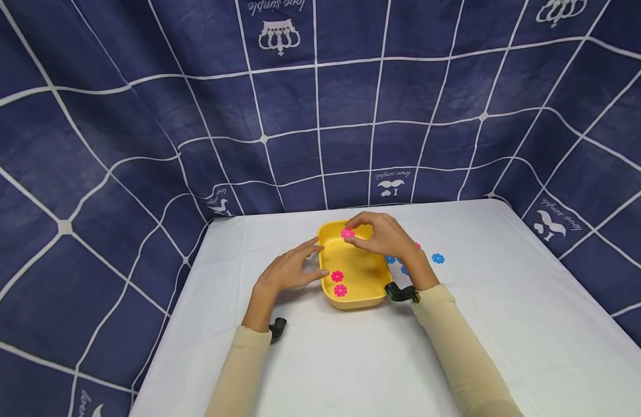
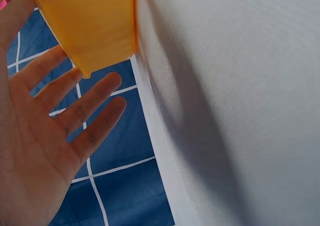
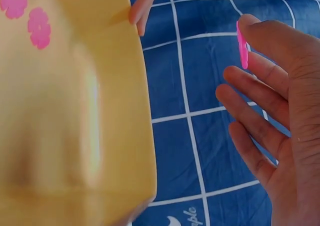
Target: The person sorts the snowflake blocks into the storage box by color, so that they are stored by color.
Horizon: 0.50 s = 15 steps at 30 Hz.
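Observation:
A yellow plastic tray (image 1: 356,263) stands on the white table, with two pink flower-shaped pieces (image 1: 339,284) lying at its near left. Above the tray's far part, my right hand (image 1: 380,233) pinches another pink flower-shaped piece (image 1: 348,234) between thumb and forefinger; the right wrist view shows this piece (image 3: 242,44) edge-on, the other fingers loosely spread. My left hand (image 1: 291,267) is at the tray's left rim, its fingers spread and fairly straight. In the left wrist view the fingertips of this hand (image 2: 45,131) lie right by the tray's outer wall (image 2: 95,25).
Several blue flower-shaped pieces lie right of the tray, partly hidden behind my right wrist; one blue piece (image 1: 438,258) lies farther right. A pink piece (image 1: 417,246) shows beside that wrist. Dark blue checked cloth (image 1: 346,150) hangs around the table (image 1: 508,289).

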Tool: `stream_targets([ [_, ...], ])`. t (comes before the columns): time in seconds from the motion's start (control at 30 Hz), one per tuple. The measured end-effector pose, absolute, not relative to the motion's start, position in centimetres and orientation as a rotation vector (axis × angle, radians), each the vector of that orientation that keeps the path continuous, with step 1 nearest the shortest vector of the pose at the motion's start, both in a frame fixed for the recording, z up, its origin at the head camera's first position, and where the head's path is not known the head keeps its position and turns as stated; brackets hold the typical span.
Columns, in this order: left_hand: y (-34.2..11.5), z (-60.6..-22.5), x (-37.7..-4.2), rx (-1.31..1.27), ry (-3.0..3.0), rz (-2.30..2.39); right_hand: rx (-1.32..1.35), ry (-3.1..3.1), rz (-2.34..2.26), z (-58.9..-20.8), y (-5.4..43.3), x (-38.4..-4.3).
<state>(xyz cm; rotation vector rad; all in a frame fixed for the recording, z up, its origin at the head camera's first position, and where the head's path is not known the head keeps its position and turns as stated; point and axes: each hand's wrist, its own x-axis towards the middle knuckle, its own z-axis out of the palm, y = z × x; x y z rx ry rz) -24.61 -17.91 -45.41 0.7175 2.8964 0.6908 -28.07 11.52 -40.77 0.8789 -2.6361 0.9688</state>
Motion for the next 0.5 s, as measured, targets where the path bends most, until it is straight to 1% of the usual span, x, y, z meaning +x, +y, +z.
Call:
stream_targets([
  [0.3,-17.9,-45.4,-24.7,0.712,2.898,0.704,0.973,-2.597,0.95,-40.2,10.0,-28.7],
  [0.5,-17.9,-45.3,-24.5,0.712,2.889,0.7,0.975,-2.61,0.958,-40.4,9.6,-29.1],
])
